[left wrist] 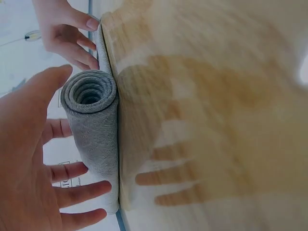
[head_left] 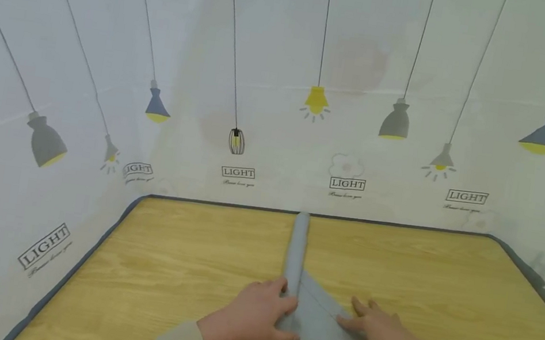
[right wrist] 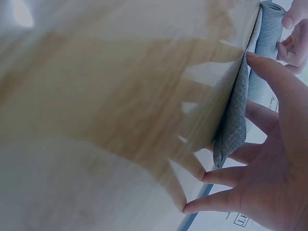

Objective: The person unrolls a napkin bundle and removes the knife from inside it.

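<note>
Wood-grain worktop (head_left: 441,310), dark grey edge trim (head_left: 100,239) along its left and far sides. Pale printed backdrop (head_left: 281,32) wraps three sides: hanging-lamp drawings, one yellow bulb (head_left: 316,102) centre, blue shade (head_left: 544,137) at right, repeated "LIGHT" labels (head_left: 347,184) low on it.

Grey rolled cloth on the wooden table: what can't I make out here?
- Head view: the near corner of the grey rolled cloth lies under the left hand and right hand.
- Left wrist view: the wooden table is motion-blurred.
- Right wrist view: the roll's near end is cut off by the top edge.
</note>
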Demonstrator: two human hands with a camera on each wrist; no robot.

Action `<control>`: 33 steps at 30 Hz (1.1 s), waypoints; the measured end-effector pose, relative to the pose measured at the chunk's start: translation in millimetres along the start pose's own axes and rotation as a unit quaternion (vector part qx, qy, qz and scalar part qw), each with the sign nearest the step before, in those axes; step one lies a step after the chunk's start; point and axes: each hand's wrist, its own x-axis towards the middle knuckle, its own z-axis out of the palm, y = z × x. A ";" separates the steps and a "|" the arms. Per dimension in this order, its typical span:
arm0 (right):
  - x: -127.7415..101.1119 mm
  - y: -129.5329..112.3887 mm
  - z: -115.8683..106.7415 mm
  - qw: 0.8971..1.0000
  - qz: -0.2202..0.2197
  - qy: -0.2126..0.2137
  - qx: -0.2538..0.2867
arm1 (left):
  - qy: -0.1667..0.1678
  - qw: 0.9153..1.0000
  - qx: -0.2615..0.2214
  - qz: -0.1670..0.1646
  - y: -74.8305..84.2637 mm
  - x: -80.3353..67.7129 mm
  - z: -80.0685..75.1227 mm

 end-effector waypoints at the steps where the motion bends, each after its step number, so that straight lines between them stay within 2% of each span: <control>1: -0.1 0.4 0.7 1.000 0.001 0.001 -0.002 | 0.000 1.000 0.002 -0.009 0.2 0.2 0.1; 4: -0.4 1.1 1.2 1.000 0.003 -0.001 -0.006 | -0.011 0.999 0.016 -0.036 2.2 1.5 -0.7; 8: -1.5 1.1 0.5 1.000 0.003 -0.005 -0.009 | -0.023 0.995 0.060 -0.071 7.6 4.5 -3.4; 12: -2.3 -0.6 1.5 1.000 -0.005 0.000 -0.008 | -0.014 0.994 0.058 -0.096 7.6 3.4 -4.1; 15: -1.4 -1.2 1.4 1.000 -0.008 0.004 -0.011 | -0.007 0.995 0.049 -0.084 2.3 2.1 -4.3; 18: -0.1 -0.6 0.5 1.000 -0.008 0.005 -0.015 | -0.014 0.997 0.056 -0.059 -2.3 1.8 -6.3; 25: 0.4 -1.5 -2.9 1.000 0.002 -0.013 -0.011 | -0.056 0.997 0.045 -0.020 -6.6 -1.0 -8.6; 29: 0.0 -2.1 -3.8 1.000 -0.001 -0.012 -0.011 | -0.075 0.996 0.039 -0.021 -9.2 -3.3 -7.2; 33: -0.5 -1.5 -3.4 1.000 -0.010 -0.008 -0.014 | -0.073 0.995 0.058 -0.025 -11.3 -6.6 -5.1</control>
